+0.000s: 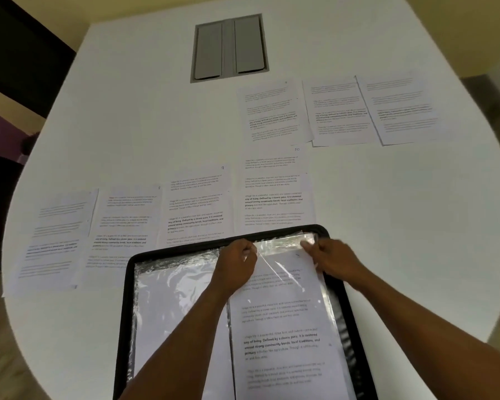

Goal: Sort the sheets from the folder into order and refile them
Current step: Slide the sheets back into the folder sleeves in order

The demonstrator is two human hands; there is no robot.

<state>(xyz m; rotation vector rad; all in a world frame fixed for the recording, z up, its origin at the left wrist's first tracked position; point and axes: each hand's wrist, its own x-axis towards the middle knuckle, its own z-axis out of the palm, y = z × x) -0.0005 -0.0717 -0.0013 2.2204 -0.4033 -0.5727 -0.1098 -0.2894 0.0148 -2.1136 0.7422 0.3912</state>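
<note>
A black folder (pixel 126 287) lies open at the table's near edge, with clear plastic sleeves on both sides. A printed sheet (pixel 280 327) sits partway in the right-hand sleeve (pixel 283 241). My left hand (pixel 238 265) pinches the sleeve's top opening at its left corner. My right hand (pixel 334 262) grips the top right corner of the sheet and sleeve. Several more printed sheets lie spread on the table: a row (pixel 127 223) just beyond the folder and another row (pixel 341 111) at the far right.
The round white table (pixel 127 125) has a grey cable hatch (pixel 229 47) set into its far middle. The sheet numbered 10 (pixel 273 189) touches the folder's top edge. Dark furniture stands off to the left.
</note>
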